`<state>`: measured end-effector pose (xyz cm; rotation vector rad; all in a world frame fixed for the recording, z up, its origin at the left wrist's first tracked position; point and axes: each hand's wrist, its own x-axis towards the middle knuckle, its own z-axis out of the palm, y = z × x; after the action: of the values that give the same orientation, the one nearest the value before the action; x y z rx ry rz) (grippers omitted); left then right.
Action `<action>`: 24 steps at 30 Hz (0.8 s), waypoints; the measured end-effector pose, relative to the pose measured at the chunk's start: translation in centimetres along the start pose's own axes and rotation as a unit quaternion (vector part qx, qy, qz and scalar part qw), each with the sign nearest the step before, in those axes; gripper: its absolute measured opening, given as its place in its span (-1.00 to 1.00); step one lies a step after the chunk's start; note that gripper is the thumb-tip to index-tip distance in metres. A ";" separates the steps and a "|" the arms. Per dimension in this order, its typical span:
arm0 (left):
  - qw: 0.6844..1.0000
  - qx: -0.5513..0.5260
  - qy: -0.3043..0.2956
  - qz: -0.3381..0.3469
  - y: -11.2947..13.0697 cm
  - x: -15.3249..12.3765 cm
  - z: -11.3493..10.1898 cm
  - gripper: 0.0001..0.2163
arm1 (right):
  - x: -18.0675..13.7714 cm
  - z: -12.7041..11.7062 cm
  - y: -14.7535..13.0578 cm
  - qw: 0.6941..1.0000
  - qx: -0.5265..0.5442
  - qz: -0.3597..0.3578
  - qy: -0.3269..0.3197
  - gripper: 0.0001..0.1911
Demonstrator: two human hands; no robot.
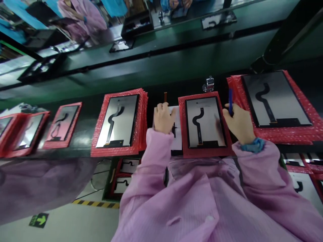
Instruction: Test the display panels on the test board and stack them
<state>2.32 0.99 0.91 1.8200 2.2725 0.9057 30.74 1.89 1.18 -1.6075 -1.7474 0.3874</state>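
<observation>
Fingers (159, 107) of the left hand (164, 120) are loosely bent, the thumb standing apart from them, palm down over a white panel (177, 143) just left of the centre display (212, 116). What lies directly under that palm is hidden. Just right of the centre display, the right hand (241, 125) has its fingers clamped around a blue pen (230, 96), which points upward.

Left to right along the bench (85, 117), farthest left of the centre display, a display on red wrap (31, 129) lies beside another at the picture's edge. Nearer to the centre display comes a smaller display in a pinkish-red sleeve (72, 114), then a large display (126, 121) on a stack of red bubble wrap (143, 124). An orange strip (165, 96) shows beyond the left hand, left of the centre display's far edge.

The centre display itself lies flat on a red pad (182, 124), a curved black ribbon cable (198, 129) on its surface. Beyond its far edge stands a small shiny metal object (209, 84). Right of the centre display, past the right hand, another display (284, 97) rests on layered red bubble wrap.
</observation>
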 end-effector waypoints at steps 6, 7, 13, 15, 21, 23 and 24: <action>0.998 0.017 0.014 -0.055 -3.7 4.7 2.6 -0.56 | -0.2 1.5 -0.9 0.987 -0.121 -0.107 -0.025 -0.41; 0.998 0.010 0.018 -0.060 -3.9 4.9 2.8 -0.55 | -0.4 1.9 -1.3 0.981 -0.106 -0.145 -0.073 -0.39; 0.968 -0.230 0.033 -0.091 -4.9 5.9 2.8 -0.44 | -0.3 5.5 -1.7 0.943 -0.082 -0.213 -0.240 -0.15; 0.944 -0.319 0.044 -0.077 -5.3 6.2 2.7 -0.46 | -0.4 6.0 -1.6 0.944 -0.083 -0.206 -0.242 -0.16; 0.912 -0.404 0.048 -0.044 -5.0 6.3 1.9 -0.81 | -0.7 5.9 -1.8 0.952 -0.041 -0.191 -0.237 -0.27; 0.907 -0.418 0.050 -0.032 -4.4 6.1 1.5 -0.83 | -0.8 5.8 -1.8 0.956 0.005 -0.185 -0.228 -0.35; 0.905 -0.421 0.048 -0.025 -4.1 5.9 1.3 -0.78 | -0.8 5.8 -1.9 0.957 0.037 -0.180 -0.226 -0.39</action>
<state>-2.37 6.47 -0.57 1.3168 1.5309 1.6482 25.38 2.17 -1.89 -1.1692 -2.2860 0.6704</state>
